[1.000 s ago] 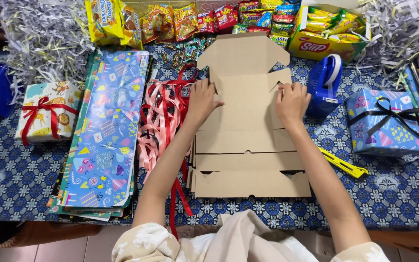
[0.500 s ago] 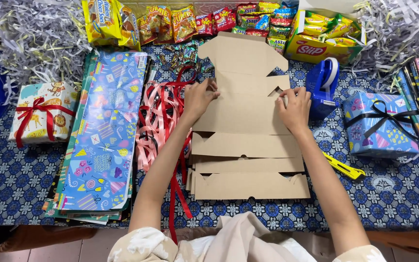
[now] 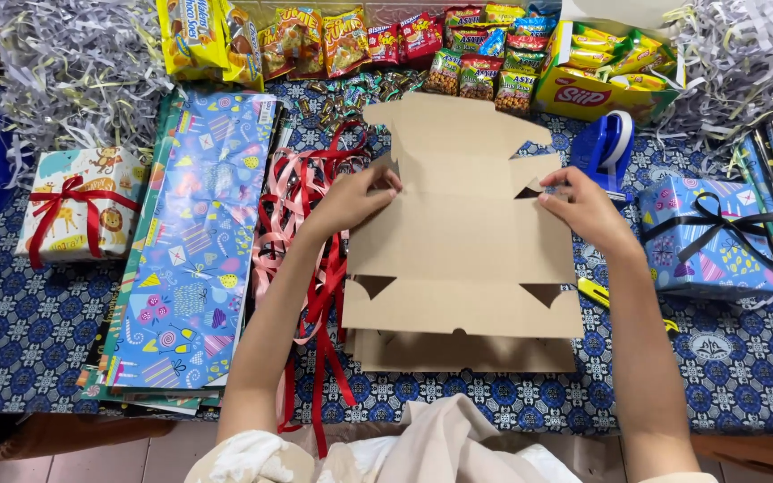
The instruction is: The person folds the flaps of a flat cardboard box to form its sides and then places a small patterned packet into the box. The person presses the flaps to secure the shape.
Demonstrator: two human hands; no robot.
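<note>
A flat brown cardboard box blank point(image 3: 462, 241) lies open in the middle of the table, on top of more cardboard. My left hand point(image 3: 355, 199) pinches its left edge at a side flap. At the right edge my right hand point(image 3: 586, 207) grips the matching side flap. Both hands hold the upper half of the blank slightly lifted off the pile.
Red and pink ribbons point(image 3: 310, 224) lie left of the cardboard, beside a stack of patterned wrapping paper point(image 3: 191, 241). Wrapped gifts sit at far left point(image 3: 78, 215) and right point(image 3: 707, 237). A blue tape dispenser point(image 3: 608, 148), snack packets point(image 3: 458, 49) and shredded paper point(image 3: 64, 63) line the back.
Both hands moved from pressing flat on the cardboard out to its side edges, and the top cardboard sheet has shifted away from me and lifted.
</note>
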